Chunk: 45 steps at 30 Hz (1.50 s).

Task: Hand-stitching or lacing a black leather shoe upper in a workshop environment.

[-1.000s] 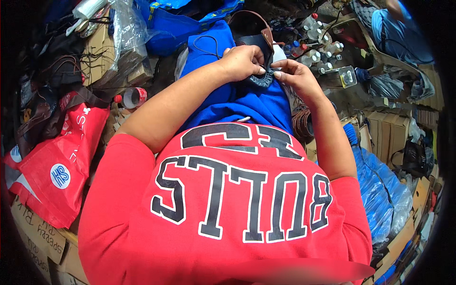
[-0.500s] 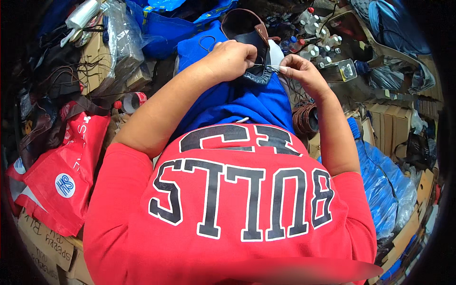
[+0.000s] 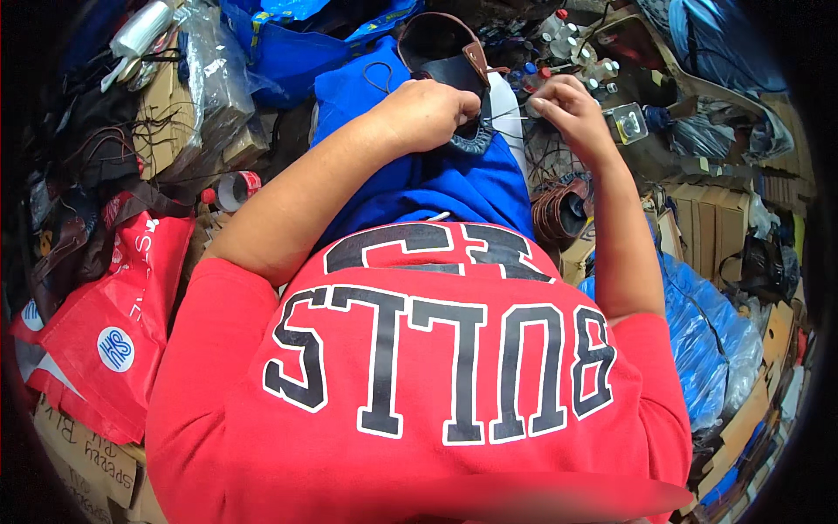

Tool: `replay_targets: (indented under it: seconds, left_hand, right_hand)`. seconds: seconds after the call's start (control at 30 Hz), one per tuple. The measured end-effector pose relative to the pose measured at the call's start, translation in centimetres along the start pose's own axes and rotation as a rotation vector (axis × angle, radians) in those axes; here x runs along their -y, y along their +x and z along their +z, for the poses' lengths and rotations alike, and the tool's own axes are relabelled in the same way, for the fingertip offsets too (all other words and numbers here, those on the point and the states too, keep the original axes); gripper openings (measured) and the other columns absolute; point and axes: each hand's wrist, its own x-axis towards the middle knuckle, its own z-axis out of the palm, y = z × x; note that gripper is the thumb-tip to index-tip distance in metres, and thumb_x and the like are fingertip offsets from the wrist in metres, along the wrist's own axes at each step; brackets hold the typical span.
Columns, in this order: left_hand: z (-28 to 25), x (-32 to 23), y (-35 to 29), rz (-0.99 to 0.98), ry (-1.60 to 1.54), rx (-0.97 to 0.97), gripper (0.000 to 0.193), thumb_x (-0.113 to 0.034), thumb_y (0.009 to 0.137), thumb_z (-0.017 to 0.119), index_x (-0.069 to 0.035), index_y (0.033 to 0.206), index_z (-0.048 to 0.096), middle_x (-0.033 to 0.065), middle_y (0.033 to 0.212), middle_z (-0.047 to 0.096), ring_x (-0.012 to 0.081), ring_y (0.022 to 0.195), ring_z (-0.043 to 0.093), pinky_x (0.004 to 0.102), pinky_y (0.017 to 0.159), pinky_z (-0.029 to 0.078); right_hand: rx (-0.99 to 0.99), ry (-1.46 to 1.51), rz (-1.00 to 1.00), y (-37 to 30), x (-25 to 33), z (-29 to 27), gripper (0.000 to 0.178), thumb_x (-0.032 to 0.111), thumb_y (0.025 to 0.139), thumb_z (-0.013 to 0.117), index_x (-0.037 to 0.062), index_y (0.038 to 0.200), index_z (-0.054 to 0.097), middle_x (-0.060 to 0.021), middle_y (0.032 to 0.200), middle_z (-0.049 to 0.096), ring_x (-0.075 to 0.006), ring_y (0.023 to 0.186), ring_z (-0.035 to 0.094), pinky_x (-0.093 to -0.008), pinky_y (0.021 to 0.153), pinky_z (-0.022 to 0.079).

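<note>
Across my lap, on blue cloth (image 3: 349, 96), lies a dark shoe upper (image 3: 472, 140) with a brown leather collar (image 3: 476, 59) and a puckered front edge. My left hand (image 3: 423, 115) is closed at the side of the upper, its fingertips partly hidden. To the right, my right hand (image 3: 572, 113) pinches a thin pale strand, apparently thread (image 3: 511, 118), drawn out taut from the upper. Whether a needle is in those fingers I cannot make out. A white piece (image 3: 506, 100) shows beneath the upper's right side.
Several small bottles (image 3: 559, 44) stand at the far right, beside a clear square container (image 3: 628, 123). A brown coiled roll (image 3: 559, 214) sits right of my lap. Left are a red bag (image 3: 131, 323) and cardboard (image 3: 161, 122); blue plastic wrapping (image 3: 698, 341) lies right.
My right hand has moved away from the upper, up and to the right, stretching the thread out. The left hand stays by the upper, shifted only slightly.
</note>
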Motion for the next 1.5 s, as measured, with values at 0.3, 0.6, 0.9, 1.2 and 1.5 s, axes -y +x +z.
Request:
replay_targets:
  seconds: [0.3, 0.6, 0.9, 1.2, 1.5]
  left_hand:
    - [0.4, 0.7, -0.5, 0.000, -0.011, -0.045, 0.012, -0.015, 0.082, 0.057, -0.008, 0.092, 0.059, 0.0188, 0.082, 0.063, 0.0378, 0.078, 0.061, 0.0446, 0.067, 0.049]
    - [-1.2, 0.7, -2.7, 0.213, 0.247, -0.103, 0.008, -0.013, 0.081, 0.055, -0.008, 0.087, 0.056, 0.0130, 0.073, 0.061, 0.0347, 0.073, 0.060, 0.0436, 0.062, 0.045]
    - [-8.7, 1.9, -9.2, -0.033, -0.451, -0.436, 0.009, -0.009, 0.086, 0.064, -0.001, 0.087, 0.063, -0.0017, 0.077, 0.059, 0.0037, 0.072, 0.049, 0.0199, 0.065, 0.041]
    - [-3.2, -5.7, -5.4, 0.181, -1.223, 0.256, 0.009, -0.009, 0.086, 0.063, 0.000, 0.083, 0.062, 0.0078, 0.091, 0.062, 0.0169, 0.085, 0.059, 0.0301, 0.080, 0.046]
    - [-14.3, 12.0, -19.8, -0.511, 0.339, -0.516, 0.017, -0.011, 0.081, 0.065, -0.002, 0.095, 0.066, 0.0101, 0.088, 0.064, 0.0225, 0.081, 0.063, 0.0293, 0.074, 0.048]
  right_hand:
    - [0.181, -0.609, -0.257, 0.1, 4.9, 0.3, 0.014, 0.022, 0.081, 0.065, 0.0107, 0.090, 0.066, -0.0062, 0.092, 0.062, -0.0264, 0.094, 0.057, -0.0396, 0.083, 0.041]
    - [0.294, -0.681, -0.436, 0.0, 4.5, 2.1, 0.005, 0.012, 0.080, 0.056, 0.0137, 0.084, 0.058, -0.0037, 0.078, 0.063, -0.0263, 0.086, 0.058, -0.0397, 0.080, 0.039]
    - [-0.118, 0.582, 0.211, -2.3, -1.0, -4.7, 0.022, 0.019, 0.082, 0.070, 0.0022, 0.095, 0.067, 0.0007, 0.084, 0.062, -0.0093, 0.080, 0.055, -0.0238, 0.076, 0.042]
    - [0.469, 1.033, -0.091, 1.0, 9.7, 1.2, 0.018, 0.021, 0.093, 0.056, 0.0041, 0.089, 0.056, -0.0015, 0.078, 0.056, -0.0086, 0.069, 0.048, -0.0221, 0.061, 0.039]
    - [0.083, -0.329, 0.220, -8.8, -7.0, -7.6, 0.019, 0.008, 0.081, 0.062, 0.0022, 0.099, 0.067, -0.0109, 0.093, 0.065, -0.0215, 0.087, 0.062, -0.0283, 0.079, 0.047]
